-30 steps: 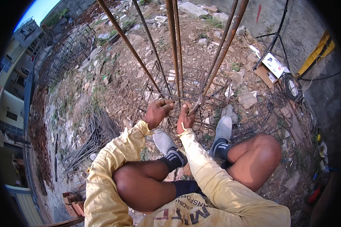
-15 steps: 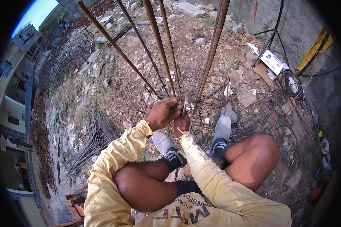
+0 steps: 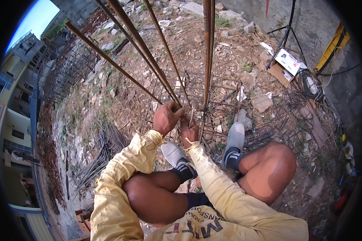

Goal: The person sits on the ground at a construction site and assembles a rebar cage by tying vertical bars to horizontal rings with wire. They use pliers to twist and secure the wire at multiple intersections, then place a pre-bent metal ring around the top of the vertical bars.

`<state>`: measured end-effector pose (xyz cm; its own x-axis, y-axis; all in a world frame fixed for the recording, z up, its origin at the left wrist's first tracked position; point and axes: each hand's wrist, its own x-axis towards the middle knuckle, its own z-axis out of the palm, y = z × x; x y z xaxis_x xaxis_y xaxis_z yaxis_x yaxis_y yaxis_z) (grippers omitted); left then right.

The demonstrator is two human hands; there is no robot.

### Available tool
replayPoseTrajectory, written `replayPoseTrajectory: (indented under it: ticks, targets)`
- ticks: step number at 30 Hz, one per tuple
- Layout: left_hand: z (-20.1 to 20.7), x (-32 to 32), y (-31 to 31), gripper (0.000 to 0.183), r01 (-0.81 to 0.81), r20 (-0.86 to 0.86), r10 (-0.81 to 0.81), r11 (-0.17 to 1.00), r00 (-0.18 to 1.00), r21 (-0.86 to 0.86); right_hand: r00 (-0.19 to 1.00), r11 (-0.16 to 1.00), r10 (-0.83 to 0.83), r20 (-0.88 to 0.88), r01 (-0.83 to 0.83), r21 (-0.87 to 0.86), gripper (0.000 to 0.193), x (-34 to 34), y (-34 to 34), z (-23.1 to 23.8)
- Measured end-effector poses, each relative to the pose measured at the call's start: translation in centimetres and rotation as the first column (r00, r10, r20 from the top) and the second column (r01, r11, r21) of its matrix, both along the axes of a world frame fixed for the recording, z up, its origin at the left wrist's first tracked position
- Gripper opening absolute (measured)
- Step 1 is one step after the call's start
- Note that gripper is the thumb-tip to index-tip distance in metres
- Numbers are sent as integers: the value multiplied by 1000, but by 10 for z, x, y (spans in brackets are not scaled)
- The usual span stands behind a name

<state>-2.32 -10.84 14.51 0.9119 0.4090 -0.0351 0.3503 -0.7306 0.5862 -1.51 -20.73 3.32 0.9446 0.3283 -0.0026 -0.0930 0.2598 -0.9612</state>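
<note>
The rusty rods (image 3: 207, 48) rise from a grid of thin bars (image 3: 217, 103) on stony ground, in front of the person's feet. The left hand (image 3: 168, 118) is at the foot of the leaning rods, fingers bent in toward the thumb — whether they pinch a rod or something thinner, I cannot tell. Just beside it, the right hand (image 3: 189, 130) is closed around a narrow metal tool (pliers, by the look of it) pointing up. With the hands this near, a slip of the tool could nip or scrape the left fingers. A knock to the long rods could swing their tops, and a shoe (image 3: 235, 138) could catch the grid — loose stones make poor footing.
</note>
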Motion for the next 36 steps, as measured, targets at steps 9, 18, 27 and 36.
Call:
replayPoseTrajectory:
  ticks: [9, 18, 27, 36]
  targets:
    - [-11, 21, 2, 36, -2, 275, -77, 961, 958, 275, 999, 999, 22, -25, -23, -39, 29, -1, -1, -1]
    - [-13, 37, 4, 26, 11, 190, -35, 992, 981, 122, 999, 999, 43, -28, -43, -21, 28, 0, -4, -4]
    - [-8, 9, 39, 17, 229, 187, -202, 964, 961, -136, 999, 993, -28, 26, 30, -112, 27, -2, -2, -7]
    - [-18, -1, 44, 9, 209, 268, -171, 971, 948, -119, 998, 994, -5, 55, 11, -110, 28, 0, -9, -1]
